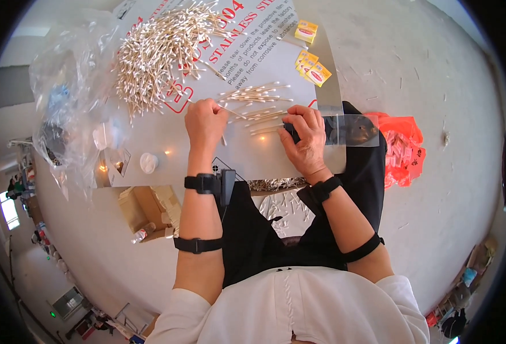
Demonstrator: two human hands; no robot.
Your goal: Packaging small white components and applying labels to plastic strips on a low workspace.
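The left hand (pixel 205 123) is curled tightly, its fingertips drawn in beside the loose cotton swabs (pixel 261 92) (whether it pinches one, I cannot tell). The right hand (pixel 306 137) arches with thumb and fingers apart, a small black object (pixel 292 133) between them; how firmly it is held is unclear. The loose swabs lie between and just beyond the hands, and a large swab heap (pixel 155 57) sits farther off to the left. Big red lettering and smaller dark lines print the grey tabletop (pixel 173 135); yellow boxes (pixel 317 74) carry red-and-white labels, and a red bag (pixel 402 122) bears dark characters.
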